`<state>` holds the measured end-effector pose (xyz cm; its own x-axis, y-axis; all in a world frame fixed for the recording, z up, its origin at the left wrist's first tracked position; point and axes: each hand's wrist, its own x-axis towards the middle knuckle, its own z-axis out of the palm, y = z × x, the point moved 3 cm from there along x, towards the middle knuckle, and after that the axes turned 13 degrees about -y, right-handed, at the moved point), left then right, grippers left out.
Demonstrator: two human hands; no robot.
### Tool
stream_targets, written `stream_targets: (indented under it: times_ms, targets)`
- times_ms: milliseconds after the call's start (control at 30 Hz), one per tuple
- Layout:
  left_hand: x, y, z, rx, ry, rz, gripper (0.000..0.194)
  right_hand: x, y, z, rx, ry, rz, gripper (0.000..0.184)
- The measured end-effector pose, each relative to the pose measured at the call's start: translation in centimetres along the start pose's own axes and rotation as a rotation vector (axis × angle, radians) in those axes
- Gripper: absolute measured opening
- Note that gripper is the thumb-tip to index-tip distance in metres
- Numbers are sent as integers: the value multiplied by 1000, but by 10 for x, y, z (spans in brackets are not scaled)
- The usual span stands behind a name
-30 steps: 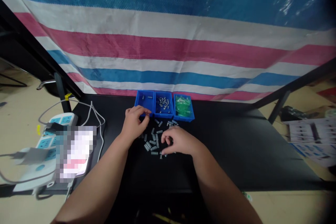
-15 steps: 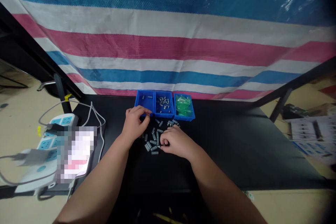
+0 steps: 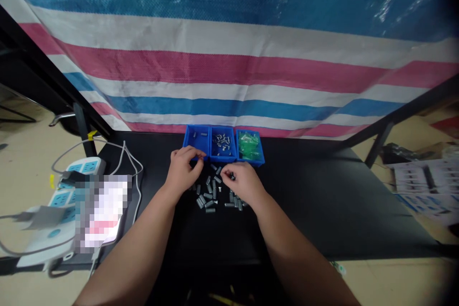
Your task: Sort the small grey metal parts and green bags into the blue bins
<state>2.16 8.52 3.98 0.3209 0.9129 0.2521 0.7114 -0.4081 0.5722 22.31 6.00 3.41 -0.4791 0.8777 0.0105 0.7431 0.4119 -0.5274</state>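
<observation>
Listing first the loose metal cylinders [image 3: 214, 190], we find them scattered on the black table [image 3: 304, 191], at the centre of our clock. A second cluster [image 3: 235, 202] lies near them at four o'clock, below our right hand [image 3: 245, 180]; one small screw [image 3: 220, 189] lies between the groups.

Left hand [image 3: 183, 169]: at ten o'clock, its fingertips over the near edge of the left blue bin [image 3: 197, 141]. Thumb and forefinger stand a narrow gap apart; we cannot tell if they hold anything.

Right hand: at two o'clock, fingers curled, thumb close to them, low over the table. We cannot tell whether a piece is pinched there.

Bins, three, blue, in a row. Left bin, eleven o'clock: two cylinders lying apart. Middle bin [image 3: 221, 158], twelve o'clock: many small shiny metal parts [image 3: 223, 139]. Right bin [image 3: 251, 162], one o'clock: green contents in clear plastic [image 3: 249, 146].

Further items: at nine o'clock, a phone [image 3: 107, 210], its screen pixelated, beside a white power strip [image 3: 53, 233] with cables; behind the bins, a striped sheet [image 3: 229, 68].
</observation>
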Motion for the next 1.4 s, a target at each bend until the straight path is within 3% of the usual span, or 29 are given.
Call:
stream_targets:
  times_ms: [133,233,533,600,700,767,800,867,967,1100,1200,1400]
  targets:
    - [-1,0,0,1,-5,-9,17,-4,1,0,-18,-97,7,2]
    - [-1,0,0,4,-17,-14,17,-6,-2,8,-28,-205,-2,10]
    - [-1,1,0,1,-9,-11,17,-2,-7,21,-74,-253,-59,14]
    - [-1,0,0,4,-13,-17,17,0,-6,15,-23,-133,-59,12]
    - [0,0,1,3,-15,-13,16,2,0,1,139,214,1,6]
    - [0,-1,1,2,-10,-10,16,3,5,-6,244,349,38,20]
    - [0,-1,1,1,-9,-10,16,3,7,-8,268,354,45,25]
    - [0,-1,1,-1,-11,-11,16,2,7,-8,250,258,18,23]
    - [-1,0,0,-5,-9,-7,17,-2,0,-4,152,-15,-123,5]
    - [-1,0,-1,-10,4,-2,19,-9,-11,9,106,-349,-237,11]
    - [-1,0,-1,-12,3,-6,18,-9,-15,19,63,-415,-217,12]
    - [-1,0,0,-11,5,2,18,-8,-21,23,-79,-358,-118,11]
